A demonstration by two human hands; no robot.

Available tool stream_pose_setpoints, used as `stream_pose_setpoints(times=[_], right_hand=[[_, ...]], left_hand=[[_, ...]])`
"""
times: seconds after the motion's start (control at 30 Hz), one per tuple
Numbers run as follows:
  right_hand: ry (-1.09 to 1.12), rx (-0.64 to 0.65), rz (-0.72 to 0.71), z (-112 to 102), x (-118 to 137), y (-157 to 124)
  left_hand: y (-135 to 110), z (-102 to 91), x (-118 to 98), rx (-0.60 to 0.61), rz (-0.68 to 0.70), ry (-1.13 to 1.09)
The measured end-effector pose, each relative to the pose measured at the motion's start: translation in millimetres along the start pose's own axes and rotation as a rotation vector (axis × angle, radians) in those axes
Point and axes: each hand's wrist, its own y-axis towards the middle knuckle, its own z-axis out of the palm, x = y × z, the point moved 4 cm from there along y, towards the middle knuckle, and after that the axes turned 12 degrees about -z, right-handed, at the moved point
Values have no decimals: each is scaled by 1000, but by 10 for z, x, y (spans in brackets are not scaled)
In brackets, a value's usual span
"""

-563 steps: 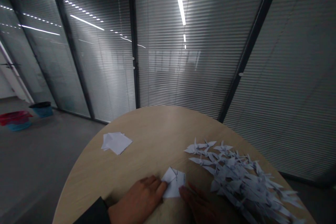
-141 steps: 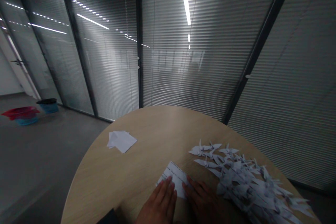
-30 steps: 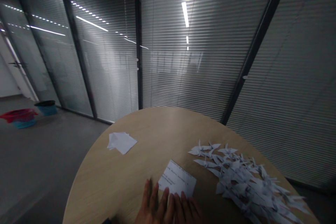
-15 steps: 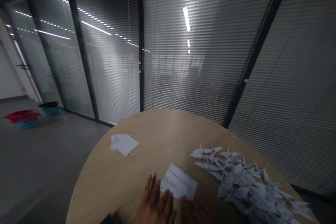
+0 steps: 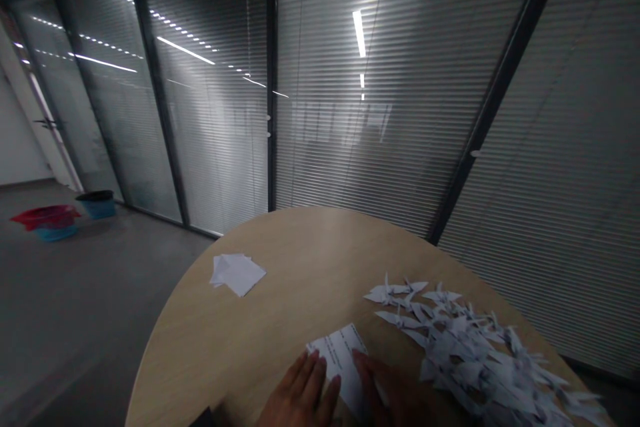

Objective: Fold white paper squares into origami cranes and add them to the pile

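A square sheet of printed paper point(image 5: 339, 349) lies on the table at the front, lines of dark text on its upper side. Along its left edge, the fingers of my left hand point(image 5: 303, 395) are stretched out and rest on it. My right hand point(image 5: 393, 387) is in shadow at the paper's right edge, with its fingers closed on that side; the thumb's hold is hard to make out. Right of my hands spreads a pile of folded white paper cranes point(image 5: 470, 347), several of them overlapping.
A small stack of blank white paper squares point(image 5: 240, 273) sits at the left of the round wooden table point(image 5: 300, 247). Beyond the table stands a glass partition with blinds point(image 5: 360, 167). Two blue bins point(image 5: 56, 232) are on the floor at far left, one lined in red.
The printed paper has turned on the table, and its text now runs at another angle. My right hand has moved up along its right edge; my left fingers have drawn closer together.
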Motion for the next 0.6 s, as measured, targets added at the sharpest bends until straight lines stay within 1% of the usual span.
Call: stream_pose_setpoints(times=[0.07, 0.17, 0.33, 0.43, 0.5, 0.6], right_hand=[[-59, 38, 67, -19, -144, 66], [-74, 120, 138, 44, -284, 114], [94, 194, 341, 223, -383, 8], [244, 171, 449, 265, -417, -21], [327, 117, 508, 264, -439, -11], [393, 45, 578, 243, -466, 16]], left_hand=[[-14, 13, -6, 12, 6, -16], [-32, 28, -16, 18, 12, -32], [-22, 31, -23, 32, 10, -29], [-7, 24, -30, 12, -3, -47], [-5, 29, -36, -16, -35, -64], [-12, 38, -49, -57, -72, -103]])
